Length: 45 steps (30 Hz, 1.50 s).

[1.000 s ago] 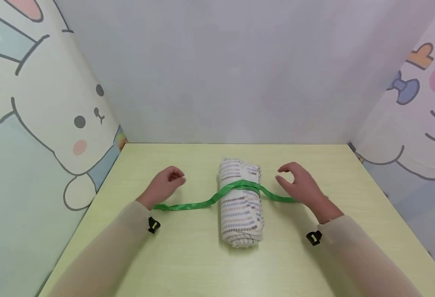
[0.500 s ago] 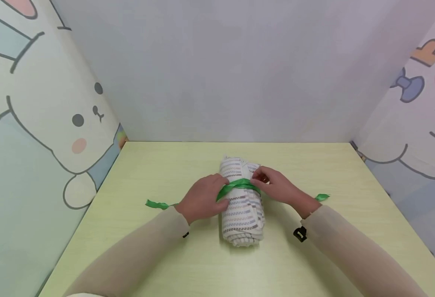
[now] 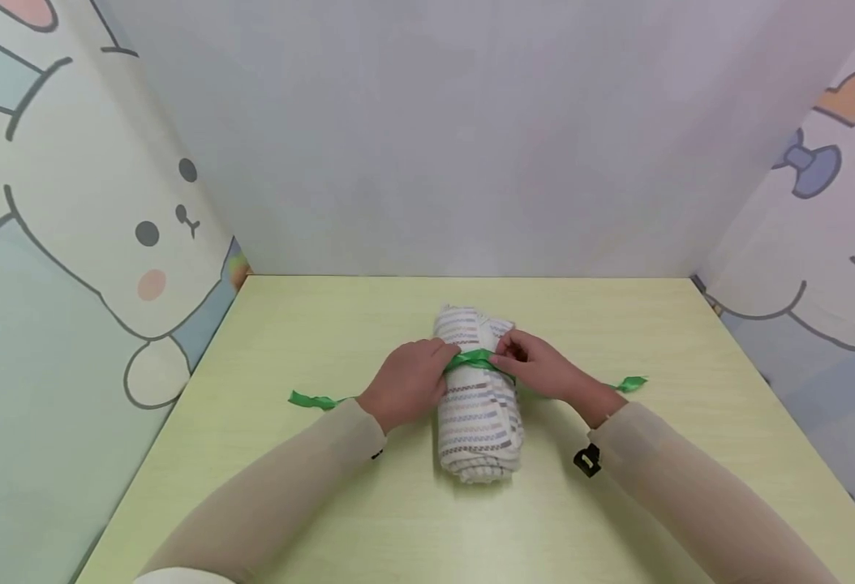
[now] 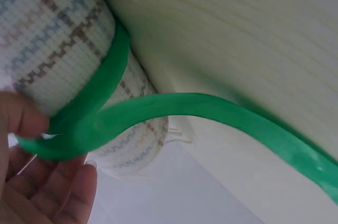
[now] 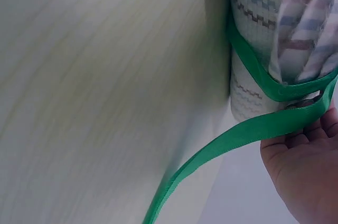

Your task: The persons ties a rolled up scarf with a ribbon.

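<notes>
A rolled cloth [image 3: 477,422], white with striped bands, lies lengthwise on the table. Round its middle runs a green ribbon [image 3: 473,358], crossed on top. My left hand [image 3: 409,381] pinches the ribbon at the roll's left side; in the left wrist view the thumb and fingers close on the ribbon [image 4: 68,137] beside the cloth. On the right side my right hand [image 3: 540,367] grips the other length, its fingers curled under the ribbon [image 5: 274,124] in the right wrist view. Both loose ends trail outward past the wrists, partly hidden by the arms.
The pale wooden table [image 3: 311,503] carries the roll near its middle. A plain grey wall [image 3: 464,146] rises at the back edge. Cartoon-printed panels [image 3: 70,243] stand at both sides.
Both hands have come inward from either side to the ribbon on the roll and taken hold of it. Over the last half second the left hand has shifted slightly further right.
</notes>
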### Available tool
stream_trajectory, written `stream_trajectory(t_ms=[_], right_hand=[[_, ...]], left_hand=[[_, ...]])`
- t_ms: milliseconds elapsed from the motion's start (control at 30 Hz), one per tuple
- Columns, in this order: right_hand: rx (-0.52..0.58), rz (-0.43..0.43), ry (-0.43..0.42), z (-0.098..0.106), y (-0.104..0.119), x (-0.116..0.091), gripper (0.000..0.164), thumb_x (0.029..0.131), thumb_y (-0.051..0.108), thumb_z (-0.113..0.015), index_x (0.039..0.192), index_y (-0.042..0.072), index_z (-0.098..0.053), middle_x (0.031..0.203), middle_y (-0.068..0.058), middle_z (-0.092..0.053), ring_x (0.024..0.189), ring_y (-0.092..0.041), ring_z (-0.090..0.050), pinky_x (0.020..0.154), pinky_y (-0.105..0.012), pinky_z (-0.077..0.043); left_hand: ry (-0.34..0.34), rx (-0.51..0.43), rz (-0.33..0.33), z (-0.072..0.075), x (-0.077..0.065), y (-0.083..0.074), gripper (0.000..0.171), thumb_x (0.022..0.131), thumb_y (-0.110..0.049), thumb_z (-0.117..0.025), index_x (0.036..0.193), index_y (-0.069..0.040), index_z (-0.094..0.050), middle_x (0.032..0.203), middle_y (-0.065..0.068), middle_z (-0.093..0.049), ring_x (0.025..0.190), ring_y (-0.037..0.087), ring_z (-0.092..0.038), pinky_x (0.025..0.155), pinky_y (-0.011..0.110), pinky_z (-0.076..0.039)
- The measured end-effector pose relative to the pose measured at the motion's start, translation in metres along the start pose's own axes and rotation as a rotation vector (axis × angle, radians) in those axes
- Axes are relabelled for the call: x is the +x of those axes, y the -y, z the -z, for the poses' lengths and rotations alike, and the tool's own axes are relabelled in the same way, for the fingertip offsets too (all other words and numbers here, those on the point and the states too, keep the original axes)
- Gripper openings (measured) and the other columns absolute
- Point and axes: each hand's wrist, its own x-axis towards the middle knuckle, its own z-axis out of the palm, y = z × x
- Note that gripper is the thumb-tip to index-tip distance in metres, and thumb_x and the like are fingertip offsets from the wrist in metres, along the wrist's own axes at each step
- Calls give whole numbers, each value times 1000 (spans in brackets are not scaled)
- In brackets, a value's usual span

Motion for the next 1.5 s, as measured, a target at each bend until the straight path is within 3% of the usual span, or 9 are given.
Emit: stream_trajectory(t_ms=[200, 367, 533, 733, 800, 933, 1033, 1400, 1500], right_hand=[[6, 0, -3, 1, 2, 0, 21, 105, 30, -64, 104, 9, -59, 89, -8, -56, 81, -24, -50, 71, -35, -43], [-21, -14, 1, 3, 2, 1, 24, 105, 31, -63, 101, 8, -58, 90, -7, -56, 82, -23, -50, 72, -37, -42], [-64, -72, -15, 7, 3, 0, 30, 103, 38, -65, 92, 10, -58, 83, -6, -53, 79, -23, -49, 70, -37, -41], [-46, -90, 25, 11, 3, 0, 37, 103, 37, -65, 88, 4, -62, 78, -4, -52, 74, -22, -47, 68, -36, -39], [-27, -87, 42, 12, 1, 0, 39, 103, 36, -65, 89, -1, -61, 76, -4, -51, 72, -22, -45, 67, -35, -38], [7, -81, 57, 12, -4, 1, 42, 104, 34, -65, 89, -5, -58, 73, -3, -47, 69, -22, -42, 66, -35, -37], [27, -84, 68, 11, -9, 2, 42, 104, 34, -64, 88, -4, -55, 70, -3, -45, 65, -21, -40, 63, -35, -37], [84, -79, 84, 17, -8, -1, 38, 109, 28, -55, 96, -8, -54, 69, -7, -47, 64, -23, -44, 62, -35, -40], [98, -90, 84, 19, -10, -3, 40, 109, 29, -55, 97, -8, -53, 67, -4, -43, 60, -21, -40, 61, -35, -39]], left_hand=[[2, -43, 139, -3, 4, 0, 25, 102, -18, -60, 125, -11, -67, 116, 1, -70, 102, 15, -67, 87, 32, -56], [57, -340, 300, 0, 7, 4, 23, 108, -20, -48, 123, -14, -65, 114, -3, -68, 100, 14, -64, 87, 34, -54], [148, -640, 382, 10, 5, 15, 22, 109, -21, -41, 109, -13, -62, 96, 3, -65, 78, 18, -58, 72, 36, -49], [232, -893, 450, 13, 2, 32, 27, 107, -13, -41, 103, -3, -66, 93, 12, -68, 80, 19, -61, 77, 36, -48], [232, -872, 450, 11, 2, 37, 28, 105, -10, -42, 104, 0, -67, 92, 13, -68, 79, 20, -61, 75, 35, -48], [237, -647, 435, 7, 1, 46, 25, 104, -11, -47, 103, -4, -70, 90, 7, -68, 77, 20, -58, 73, 35, -47], [244, -566, 412, 5, -1, 54, 25, 104, -12, -47, 104, -7, -72, 95, 4, -68, 83, 21, -57, 78, 37, -48], [294, -541, 341, -2, -10, 85, 25, 107, -12, -46, 108, -10, -71, 99, 3, -68, 87, 19, -56, 86, 40, -47], [302, -689, 359, -9, -14, 92, 26, 109, -11, -44, 112, -8, -69, 98, 4, -68, 89, 20, -60, 88, 40, -49]])
